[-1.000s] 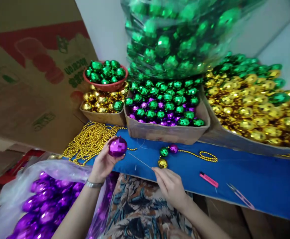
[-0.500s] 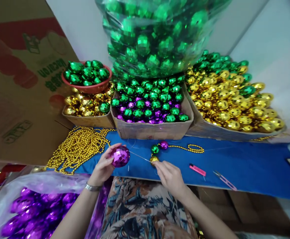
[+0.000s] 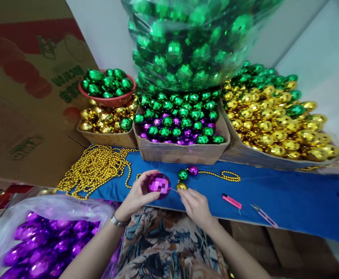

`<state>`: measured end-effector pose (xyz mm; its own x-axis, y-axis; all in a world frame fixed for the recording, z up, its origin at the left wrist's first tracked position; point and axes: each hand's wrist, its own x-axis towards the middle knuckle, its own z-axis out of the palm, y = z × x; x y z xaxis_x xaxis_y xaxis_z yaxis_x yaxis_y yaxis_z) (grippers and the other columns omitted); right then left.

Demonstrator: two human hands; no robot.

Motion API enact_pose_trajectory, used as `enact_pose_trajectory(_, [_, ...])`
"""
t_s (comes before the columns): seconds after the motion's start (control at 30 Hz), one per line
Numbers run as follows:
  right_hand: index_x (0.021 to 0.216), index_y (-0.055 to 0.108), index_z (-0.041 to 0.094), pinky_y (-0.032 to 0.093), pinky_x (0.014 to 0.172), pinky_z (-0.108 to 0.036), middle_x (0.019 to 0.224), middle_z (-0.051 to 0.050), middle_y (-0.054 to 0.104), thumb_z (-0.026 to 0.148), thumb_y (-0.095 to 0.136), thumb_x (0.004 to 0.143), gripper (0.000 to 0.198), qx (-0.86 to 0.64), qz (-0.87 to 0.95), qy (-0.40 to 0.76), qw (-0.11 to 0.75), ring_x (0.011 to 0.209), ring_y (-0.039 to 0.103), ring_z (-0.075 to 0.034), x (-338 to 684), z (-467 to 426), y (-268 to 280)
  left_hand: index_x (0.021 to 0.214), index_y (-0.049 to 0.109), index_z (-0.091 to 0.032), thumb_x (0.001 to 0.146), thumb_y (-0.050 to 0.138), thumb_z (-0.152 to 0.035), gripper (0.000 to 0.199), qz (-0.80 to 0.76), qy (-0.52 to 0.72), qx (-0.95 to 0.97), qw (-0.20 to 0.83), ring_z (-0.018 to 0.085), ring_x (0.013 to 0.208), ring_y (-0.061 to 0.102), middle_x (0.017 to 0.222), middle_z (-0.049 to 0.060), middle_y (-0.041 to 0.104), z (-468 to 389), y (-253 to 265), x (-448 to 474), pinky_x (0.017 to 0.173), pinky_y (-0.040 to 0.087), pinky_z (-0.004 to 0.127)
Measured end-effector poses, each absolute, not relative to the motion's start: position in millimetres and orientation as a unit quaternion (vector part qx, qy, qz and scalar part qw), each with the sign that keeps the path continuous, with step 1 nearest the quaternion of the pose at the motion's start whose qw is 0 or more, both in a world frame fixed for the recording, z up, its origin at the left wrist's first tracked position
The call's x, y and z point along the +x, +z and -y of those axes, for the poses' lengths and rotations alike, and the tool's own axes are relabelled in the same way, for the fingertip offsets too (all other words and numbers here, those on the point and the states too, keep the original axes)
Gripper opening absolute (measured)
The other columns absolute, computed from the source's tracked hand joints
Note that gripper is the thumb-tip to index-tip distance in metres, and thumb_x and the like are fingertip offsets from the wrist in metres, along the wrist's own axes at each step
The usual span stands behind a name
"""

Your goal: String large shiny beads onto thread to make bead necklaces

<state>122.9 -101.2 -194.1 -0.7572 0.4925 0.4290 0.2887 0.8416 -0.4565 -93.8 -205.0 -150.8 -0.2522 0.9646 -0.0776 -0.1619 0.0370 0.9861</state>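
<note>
In my left hand [image 3: 136, 199] is a large faceted purple bead [image 3: 159, 186], gripped between thumb and fingers. A thin string [image 3: 173, 190] runs from its right side to my right hand [image 3: 199, 208], whose thumb and fingertips are pinched on it. Right at those fingertips lies a gold bead [image 3: 182, 186], partly covered by the hand. Just beyond it, a green bead [image 3: 182, 174] and a smaller purple bead [image 3: 193, 170] lie on the blue cloth [image 3: 280, 193], joined to a looped gold bead chain [image 3: 230, 176].
Gold bead strands [image 3: 95, 170] are heaped at the left. Cardboard boxes [image 3: 181, 152] of green, purple and gold beads line the back, under a clear bag of green ones [image 3: 187, 50]. A pink cutter [image 3: 232, 201] and thread snips [image 3: 264, 215] lie right. Purple beads [image 3: 50, 240] fill a bag lower left.
My left hand has moved right with the large purple bead, closing most of the gap to my right hand. Less string shows between them. The whole view has shifted slightly.
</note>
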Motion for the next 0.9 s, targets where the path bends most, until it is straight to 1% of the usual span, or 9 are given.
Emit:
enact_pose_trajectory(0.07, [0.106, 0.063, 0.019, 0.048, 0.070, -0.026, 0.088, -0.006, 0.070, 0.018, 0.040, 0.098, 0.024, -0.217, 0.899, 0.253, 0.285, 0.078, 0.065, -0.016, 124, 104, -200, 0.131, 0.051, -0.024, 0.073, 0.077, -0.029, 0.064, -0.518, 0.609, 0.353, 0.486, 0.025, 0.113, 0.056, 0.127, 0.011, 0.058, 204, -157, -84, 0.094, 0.047, 0.033])
enact_pose_trajectory(0.17, [0.105, 0.063, 0.020, 0.051, 0.070, -0.026, 0.091, -0.006, 0.071, 0.019, 0.040, 0.098, 0.024, -0.214, 0.885, 0.299, 0.287, 0.080, 0.066, -0.017, 127, 105, -205, 0.133, 0.051, -0.024, 0.071, 0.079, -0.029, 0.068, -0.500, 0.630, 0.319, 0.501, 0.025, 0.112, 0.056, 0.126, 0.010, 0.059, 206, -162, -76, 0.093, 0.047, 0.032])
enact_pose_trajectory(0.4, [0.104, 0.064, 0.019, 0.054, 0.070, -0.028, 0.090, -0.007, 0.071, 0.020, 0.039, 0.098, 0.025, -0.217, 0.884, 0.304, 0.282, 0.080, 0.067, -0.017, 129, 107, -206, 0.130, 0.055, -0.024, 0.067, 0.081, -0.027, 0.068, -0.482, 0.647, 0.282, 0.519, 0.026, 0.112, 0.057, 0.126, 0.011, 0.060, 205, -161, -73, 0.092, 0.047, 0.033])
enact_pose_trajectory(0.67, [0.103, 0.064, 0.019, 0.054, 0.071, -0.028, 0.090, -0.007, 0.071, 0.018, 0.040, 0.097, 0.024, -0.214, 0.880, 0.306, 0.293, 0.081, 0.068, -0.018, 128, 109, -204, 0.132, 0.054, -0.022, 0.069, 0.080, -0.027, 0.068, -0.491, 0.640, 0.293, 0.514, 0.027, 0.112, 0.057, 0.127, 0.012, 0.059, 206, -162, -75, 0.091, 0.048, 0.034])
enact_pose_trajectory(0.8, [0.101, 0.064, 0.019, 0.054, 0.071, -0.027, 0.090, -0.007, 0.071, 0.019, 0.040, 0.098, 0.025, -0.216, 0.865, 0.344, 0.294, 0.082, 0.068, -0.017, 127, 112, -201, 0.133, 0.052, -0.021, 0.069, 0.080, -0.028, 0.070, -0.489, 0.636, 0.301, 0.516, 0.028, 0.112, 0.057, 0.128, 0.013, 0.058, 205, -160, -76, 0.092, 0.048, 0.035])
enact_pose_trajectory(0.9, [0.099, 0.065, 0.019, 0.054, 0.073, -0.027, 0.090, -0.007, 0.071, 0.021, 0.039, 0.098, 0.025, -0.226, 0.853, 0.373, 0.285, 0.083, 0.068, -0.017, 126, 114, -201, 0.129, 0.054, -0.021, 0.068, 0.081, -0.029, 0.066, -0.481, 0.651, 0.284, 0.514, 0.028, 0.113, 0.057, 0.128, 0.014, 0.058, 204, -160, -75, 0.092, 0.048, 0.036])
